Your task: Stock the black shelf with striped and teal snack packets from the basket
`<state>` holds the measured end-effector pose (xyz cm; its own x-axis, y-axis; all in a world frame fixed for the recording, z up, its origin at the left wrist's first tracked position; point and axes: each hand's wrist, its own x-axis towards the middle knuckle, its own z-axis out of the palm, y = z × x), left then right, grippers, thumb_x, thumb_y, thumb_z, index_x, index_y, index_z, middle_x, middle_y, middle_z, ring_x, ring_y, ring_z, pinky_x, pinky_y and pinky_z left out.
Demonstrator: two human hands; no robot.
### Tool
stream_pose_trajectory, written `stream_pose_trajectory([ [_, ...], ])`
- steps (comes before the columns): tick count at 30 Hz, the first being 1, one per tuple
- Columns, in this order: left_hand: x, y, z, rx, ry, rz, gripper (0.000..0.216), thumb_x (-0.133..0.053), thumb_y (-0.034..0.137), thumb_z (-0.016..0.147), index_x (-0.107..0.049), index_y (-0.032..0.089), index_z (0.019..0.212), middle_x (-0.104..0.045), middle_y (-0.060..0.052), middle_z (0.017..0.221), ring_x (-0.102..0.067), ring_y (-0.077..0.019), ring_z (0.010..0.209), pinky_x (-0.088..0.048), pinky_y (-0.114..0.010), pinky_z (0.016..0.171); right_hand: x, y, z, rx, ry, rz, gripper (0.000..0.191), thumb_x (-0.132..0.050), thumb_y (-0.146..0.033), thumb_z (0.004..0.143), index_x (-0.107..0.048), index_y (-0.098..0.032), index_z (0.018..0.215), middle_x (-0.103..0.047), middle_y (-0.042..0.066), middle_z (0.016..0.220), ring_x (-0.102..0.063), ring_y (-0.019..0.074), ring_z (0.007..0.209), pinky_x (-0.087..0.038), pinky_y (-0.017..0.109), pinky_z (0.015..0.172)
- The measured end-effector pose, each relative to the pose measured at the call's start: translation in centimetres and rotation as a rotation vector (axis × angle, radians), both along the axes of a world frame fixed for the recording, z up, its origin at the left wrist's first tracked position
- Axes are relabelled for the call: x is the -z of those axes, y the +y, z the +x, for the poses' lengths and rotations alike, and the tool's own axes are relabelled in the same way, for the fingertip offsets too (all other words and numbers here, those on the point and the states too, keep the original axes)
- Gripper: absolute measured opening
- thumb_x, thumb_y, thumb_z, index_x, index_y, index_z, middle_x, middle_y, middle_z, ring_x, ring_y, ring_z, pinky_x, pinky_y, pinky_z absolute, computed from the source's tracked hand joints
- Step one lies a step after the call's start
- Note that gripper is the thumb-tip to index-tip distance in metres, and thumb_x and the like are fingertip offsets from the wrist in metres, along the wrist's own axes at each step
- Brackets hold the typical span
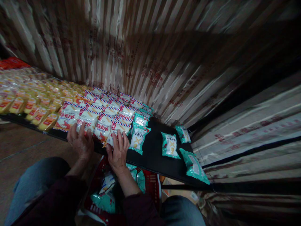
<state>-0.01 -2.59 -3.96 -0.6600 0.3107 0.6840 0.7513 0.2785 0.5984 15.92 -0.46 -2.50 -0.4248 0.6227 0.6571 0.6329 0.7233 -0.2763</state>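
Observation:
My left hand [81, 141] rests with its fingers apart against the front of a white-and-red snack bag [87, 119] in the front row. To its right, my right hand [118, 150] touches the lower front of another white-and-red snack bag [119, 126], fingers spread. Several more such bags stand in rows behind, with blue-and-red striped edges. Just right of my right hand is a teal snack bag [138, 138], the front one of a short column. All of these sit on a black shelf [152, 153].
Yellow-wrapped snacks [47, 121] fill the shelf's left side. Further right lie a teal bag [171, 145], another at the back corner [182, 134] and a tilted one [194, 165]. Below the shelf, between my knees, a red box [152, 188] holds teal bags. Corrugated sheeting [150, 62] stands behind.

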Motion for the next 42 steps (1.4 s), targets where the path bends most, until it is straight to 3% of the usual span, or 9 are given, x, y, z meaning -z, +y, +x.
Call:
stream_pose_trajectory([
  [6,0.6,0.3,0.9,0.007,0.021,-0.069,0.047,-0.047,0.031,0.09,-0.046,0.015,0.134,-0.036,-0.017,0.148,-0.018,-0.0285,0.143,-0.021,-0.051,0.113,-0.3,0.6,0.1,0.043,-0.025,0.065,0.047,-0.045,-0.038,0.093,-0.047,-0.017,0.135,-0.035,0.014,0.149,-0.016,0.033,0.142,-0.027,0.052,0.107],
  [15,0.1,0.4,1.6,0.072,-0.031,-0.126,0.052,-0.041,0.031,0.092,-0.038,0.011,0.14,-0.027,-0.02,0.152,-0.012,-0.0296,0.145,-0.017,-0.053,0.114,-0.3,1.4,0.0,0.026,-0.064,0.022,0.048,-0.047,-0.038,0.093,-0.046,-0.017,0.137,-0.035,0.012,0.15,-0.015,0.0308,0.143,-0.027,0.049,0.108],
  [23,0.2,0.3,1.8,0.095,-0.078,-0.084,0.058,-0.039,0.032,0.093,-0.027,0.011,0.146,-0.016,-0.021,0.155,-0.005,-0.0323,0.145,-0.01,-0.058,0.113,-0.4,1.4,0.1,0.026,-0.084,0.036,0.052,-0.047,-0.037,0.093,-0.042,-0.016,0.14,-0.033,0.015,0.15,-0.012,0.0309,0.144,-0.027,0.05,0.107],
  [42,0.5,0.0,1.7,0.066,-0.051,-0.128,0.06,-0.038,0.036,0.093,-0.027,0.007,0.145,-0.013,-0.022,0.156,0.0,-0.0316,0.145,-0.008,-0.055,0.116,0.0,0.9,0.6,0.028,-0.08,0.042,0.059,-0.06,-0.037,0.086,-0.042,-0.021,0.14,-0.016,0.016,0.156,-0.007,0.039,0.143,-0.03,0.058,0.105],
])
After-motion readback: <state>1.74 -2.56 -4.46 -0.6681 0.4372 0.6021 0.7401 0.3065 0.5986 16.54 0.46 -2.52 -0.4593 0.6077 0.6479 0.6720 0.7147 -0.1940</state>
